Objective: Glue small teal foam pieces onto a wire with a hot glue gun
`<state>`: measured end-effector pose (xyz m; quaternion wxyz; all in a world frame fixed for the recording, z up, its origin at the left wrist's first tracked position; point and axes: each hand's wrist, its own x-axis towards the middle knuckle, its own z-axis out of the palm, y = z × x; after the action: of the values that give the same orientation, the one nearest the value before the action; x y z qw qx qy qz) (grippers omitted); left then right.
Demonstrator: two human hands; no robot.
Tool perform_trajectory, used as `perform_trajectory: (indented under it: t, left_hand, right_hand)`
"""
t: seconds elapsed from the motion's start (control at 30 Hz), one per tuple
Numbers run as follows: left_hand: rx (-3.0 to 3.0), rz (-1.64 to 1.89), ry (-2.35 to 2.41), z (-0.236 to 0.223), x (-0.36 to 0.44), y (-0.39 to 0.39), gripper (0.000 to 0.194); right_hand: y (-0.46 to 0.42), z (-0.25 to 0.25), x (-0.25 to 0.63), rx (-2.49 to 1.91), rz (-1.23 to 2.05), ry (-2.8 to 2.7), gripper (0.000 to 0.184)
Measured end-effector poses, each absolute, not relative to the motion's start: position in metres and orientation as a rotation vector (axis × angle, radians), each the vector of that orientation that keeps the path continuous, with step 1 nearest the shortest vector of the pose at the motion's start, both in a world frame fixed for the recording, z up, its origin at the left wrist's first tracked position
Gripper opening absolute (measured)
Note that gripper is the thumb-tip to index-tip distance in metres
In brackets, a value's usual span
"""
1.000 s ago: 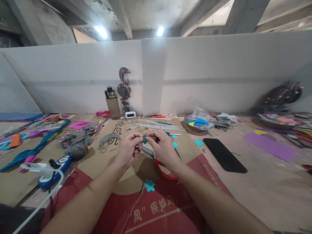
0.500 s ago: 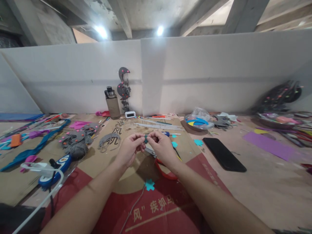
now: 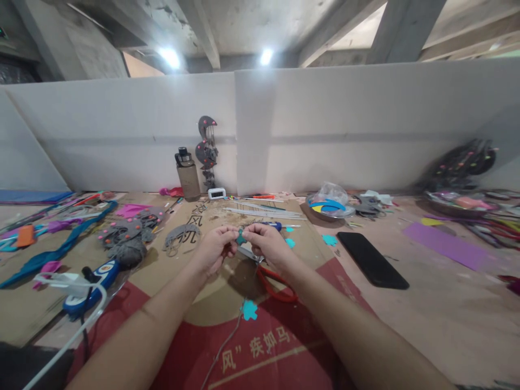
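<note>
Between the fingertips of my left hand (image 3: pixel 217 246) and my right hand (image 3: pixel 264 241) is a small teal cutout (image 3: pixel 241 236), pinched from both sides; its full outline is partly covered by the fingers. Both hands are closed on it above the cardboard. Just under my right hand lie scissors with red handles (image 3: pixel 276 285), their blades pointing up and left. A turquoise flower-shaped cutout (image 3: pixel 249 310) rests nearer to me, with a thin grey cord (image 3: pixel 223 346) running from it toward the front edge.
A black phone (image 3: pixel 371 260) and a purple sheet (image 3: pixel 444 245) lie at right. Farther back are a bowl (image 3: pixel 330 208), a bottle (image 3: pixel 188 179) and a small white clock (image 3: pixel 216 193). Grey felt pieces (image 3: pixel 132 230) and a blue-white object with a cable (image 3: pixel 91 287) crowd the left.
The teal cutout shows more between the fingertips, as the fingers have shifted slightly on it. The view has tilted a little; the scissors and flower cutout stay on the cardboard.
</note>
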<state>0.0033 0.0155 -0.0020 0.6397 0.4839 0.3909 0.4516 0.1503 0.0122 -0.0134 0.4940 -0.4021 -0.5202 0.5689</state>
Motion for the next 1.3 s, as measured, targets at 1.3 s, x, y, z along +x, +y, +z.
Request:
perform_trajectory:
  t: [1.3]
  left_hand:
    - [1.124, 0.897, 0.807, -0.004, -0.006, 0.040, 0.033]
  right_hand:
    - [0.041, -0.035, 0.162, -1.129, 0.777, -1.465, 0.023]
